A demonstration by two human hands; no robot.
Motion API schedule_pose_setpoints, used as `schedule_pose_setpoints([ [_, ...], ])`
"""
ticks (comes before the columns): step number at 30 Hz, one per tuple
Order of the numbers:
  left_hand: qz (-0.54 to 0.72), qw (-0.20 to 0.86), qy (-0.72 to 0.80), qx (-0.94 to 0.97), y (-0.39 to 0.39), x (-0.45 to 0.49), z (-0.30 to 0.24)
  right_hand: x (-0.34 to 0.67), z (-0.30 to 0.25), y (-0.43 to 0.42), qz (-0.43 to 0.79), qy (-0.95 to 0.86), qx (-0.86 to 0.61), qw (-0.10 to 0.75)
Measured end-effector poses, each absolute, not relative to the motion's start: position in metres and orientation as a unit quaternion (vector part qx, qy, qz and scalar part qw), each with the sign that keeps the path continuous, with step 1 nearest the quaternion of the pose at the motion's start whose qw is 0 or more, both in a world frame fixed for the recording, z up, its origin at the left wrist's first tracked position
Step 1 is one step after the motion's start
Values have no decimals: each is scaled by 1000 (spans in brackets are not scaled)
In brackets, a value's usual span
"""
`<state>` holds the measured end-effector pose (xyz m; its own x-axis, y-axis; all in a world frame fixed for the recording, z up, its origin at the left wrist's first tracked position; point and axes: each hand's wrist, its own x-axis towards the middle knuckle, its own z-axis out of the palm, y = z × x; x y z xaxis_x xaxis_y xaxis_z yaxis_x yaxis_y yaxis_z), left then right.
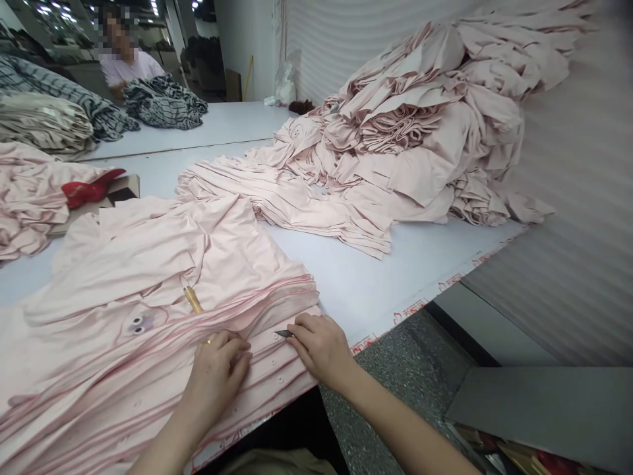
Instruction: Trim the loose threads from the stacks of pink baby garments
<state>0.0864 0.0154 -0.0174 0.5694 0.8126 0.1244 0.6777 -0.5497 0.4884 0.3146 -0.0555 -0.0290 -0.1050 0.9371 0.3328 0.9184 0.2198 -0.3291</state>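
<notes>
A stack of pink button-front garments (267,389) lies along the table's near edge, with pale round buttons on the overlapping front edges. My left hand (220,366), wearing a ring, is closed over the cloth with bent fingers, pinching at the layers. To its right, my right hand (319,346) grips a small dark pointed blade (283,334), whose handle is hidden in the fingers. The blade's tip is beside a button near the stack's right end. A short yellow-brown handle with a metal end (192,299) rests on the cloth beyond my left hand.
A large heap of pink garments (420,132) leans by the wall at right. Red cloth (89,191) lies on a board at left. Checked fabric bundles (163,102) sit farther back, near another person (129,66). The table edge (410,311) runs along the right.
</notes>
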Motion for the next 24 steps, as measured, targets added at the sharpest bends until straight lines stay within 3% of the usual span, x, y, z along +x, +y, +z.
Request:
schedule_pose_setpoints([
  [5,202,233,451,838,14,83,-13,310,-23,-56,84,-726,-632,257],
  [14,238,299,476,792,17,64,-16,256,-14,-36,135,-768,-592,205],
  [18,259,260,472,802,13,67,-17,249,-18,-33,133,-773,-591,187],
  [24,287,119,478,822,4,14,-9,255,-21,-35,149,-758,-597,219],
])
